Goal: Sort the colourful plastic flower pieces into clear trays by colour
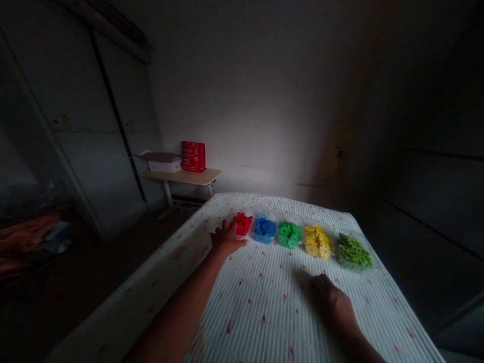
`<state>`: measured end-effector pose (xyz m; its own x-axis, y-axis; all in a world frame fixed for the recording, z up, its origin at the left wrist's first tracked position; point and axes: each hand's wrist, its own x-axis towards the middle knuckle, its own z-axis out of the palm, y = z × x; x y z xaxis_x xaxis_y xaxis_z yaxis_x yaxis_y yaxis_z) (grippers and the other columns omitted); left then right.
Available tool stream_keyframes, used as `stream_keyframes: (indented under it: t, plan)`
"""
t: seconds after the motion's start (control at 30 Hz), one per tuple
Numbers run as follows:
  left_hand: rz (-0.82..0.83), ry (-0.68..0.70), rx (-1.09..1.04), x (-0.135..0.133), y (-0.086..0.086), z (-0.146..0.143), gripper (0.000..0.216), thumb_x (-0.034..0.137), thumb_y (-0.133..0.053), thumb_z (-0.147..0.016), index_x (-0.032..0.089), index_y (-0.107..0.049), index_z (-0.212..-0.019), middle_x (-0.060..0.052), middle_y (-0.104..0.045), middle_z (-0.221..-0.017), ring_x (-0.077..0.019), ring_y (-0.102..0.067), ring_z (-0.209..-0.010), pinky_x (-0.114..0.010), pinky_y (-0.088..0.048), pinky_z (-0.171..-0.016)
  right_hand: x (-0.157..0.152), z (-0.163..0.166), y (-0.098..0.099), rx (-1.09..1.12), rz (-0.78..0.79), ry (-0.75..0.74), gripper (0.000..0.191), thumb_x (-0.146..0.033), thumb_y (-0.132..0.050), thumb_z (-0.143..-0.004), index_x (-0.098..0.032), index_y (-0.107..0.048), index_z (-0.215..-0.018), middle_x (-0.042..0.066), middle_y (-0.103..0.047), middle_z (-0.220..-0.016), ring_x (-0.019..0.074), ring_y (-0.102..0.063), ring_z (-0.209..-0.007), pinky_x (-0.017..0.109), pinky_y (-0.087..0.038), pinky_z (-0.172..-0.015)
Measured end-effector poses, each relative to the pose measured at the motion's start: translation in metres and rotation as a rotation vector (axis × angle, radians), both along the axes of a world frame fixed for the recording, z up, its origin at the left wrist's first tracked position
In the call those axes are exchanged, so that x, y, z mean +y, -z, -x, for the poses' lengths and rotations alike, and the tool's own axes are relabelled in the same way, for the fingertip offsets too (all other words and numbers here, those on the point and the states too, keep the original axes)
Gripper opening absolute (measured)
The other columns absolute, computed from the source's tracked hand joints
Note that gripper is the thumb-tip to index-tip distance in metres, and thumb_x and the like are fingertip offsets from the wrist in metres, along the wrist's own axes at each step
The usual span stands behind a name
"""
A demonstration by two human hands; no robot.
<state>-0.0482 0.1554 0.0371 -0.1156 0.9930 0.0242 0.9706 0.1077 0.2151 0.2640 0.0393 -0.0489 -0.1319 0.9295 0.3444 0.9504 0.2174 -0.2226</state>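
Observation:
My left hand (227, 239) reaches to the left side of a clear tub of red plastic pieces (242, 225), with its fingers spread at the tub's edge. My right hand (329, 296) rests low over the bed in front of the yellow pieces, its fingers curled in; whatever may be inside them is hidden. Right of the red tub, in a row, stand tubs of blue pieces (264, 228), green flower-shaped pieces (289, 234), yellow flower-shaped pieces (317, 241) and light green pieces (353, 251).
The tubs stand on a striped white sheet with red specks (260, 302). Beyond its far left corner, a small table (206, 176) holds a red bag (193, 156) and a white box (164, 165). Cupboard doors (109, 141) rise on the left; a wall (257, 111) closes the far side.

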Motion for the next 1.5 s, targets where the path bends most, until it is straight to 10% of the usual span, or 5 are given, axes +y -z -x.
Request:
stream_keyframes:
  t: [0.47, 1.5]
  plan:
    - [-0.042, -0.069, 0.018, 0.021, 0.017, -0.006, 0.066, 0.054, -0.057, -0.066, 0.026, -0.045, -0.125, -0.014, -0.03, -0.141, -0.0331, -0.042, -0.119, -0.044, -0.042, -0.089, 0.0, 0.001, -0.001, -0.042, 0.03, -0.007, 0.027, -0.023, -0.032, -0.091, -0.02, -0.057, -0.081, 0.005, -0.06, -0.084, 0.0118, -0.06, -0.066, 0.02, -0.038, -0.054]
    - [-0.278, 0.055, 0.034, -0.006, -0.033, 0.01, 0.05, 0.046, -0.053, -0.076, 0.018, -0.052, -0.118, -0.011, -0.038, -0.134, -0.0291, -0.041, -0.113, -0.036, -0.035, -0.097, -0.001, 0.002, -0.002, -0.034, -0.024, -0.021, 0.025, -0.02, -0.034, -0.088, -0.02, -0.057, -0.078, 0.004, -0.059, -0.081, 0.0105, -0.059, -0.062, 0.019, -0.037, -0.051]
